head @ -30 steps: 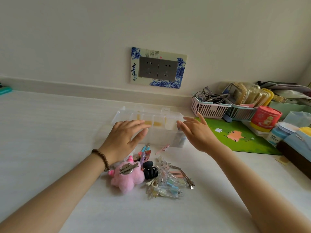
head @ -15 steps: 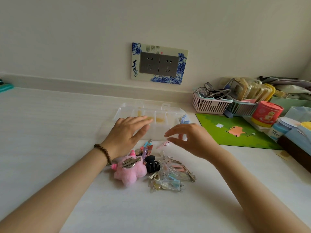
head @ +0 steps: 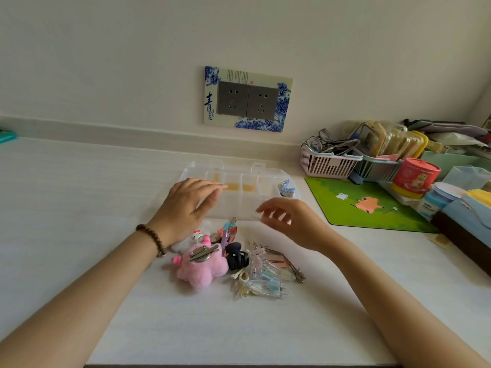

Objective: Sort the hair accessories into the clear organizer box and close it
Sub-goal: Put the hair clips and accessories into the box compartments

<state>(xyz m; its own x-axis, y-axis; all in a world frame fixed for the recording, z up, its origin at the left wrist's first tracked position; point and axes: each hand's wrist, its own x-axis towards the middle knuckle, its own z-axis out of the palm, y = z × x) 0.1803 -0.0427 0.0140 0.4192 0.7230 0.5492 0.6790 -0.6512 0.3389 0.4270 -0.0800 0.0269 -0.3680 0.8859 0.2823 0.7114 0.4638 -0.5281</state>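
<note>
A clear organizer box [head: 265,173] with several compartments sits on the white table near the wall, its lid down. My left hand [head: 186,205] rests flat on the box's left part, fingers spread. My right hand [head: 289,221] hovers at the box's front right edge, fingers loosely curled with nothing in them. In front of the box lies a pile of hair accessories: a pink plush clip [head: 199,266], a black claw clip [head: 236,257], several clear and pastel clips [head: 268,282], thin metal pins [head: 289,264] and a colourful clip [head: 228,231].
A green mat [head: 366,205] lies right of the box. Behind it stand a pink basket [head: 324,166] with glasses, a teal basket, a red tub [head: 414,177] and more clutter along the right edge. A wall socket [head: 247,100] is above. The table's front edge is close.
My right hand has drawn back from the box's right end toward me and curled over its front edge. My left hand stays on the box.
</note>
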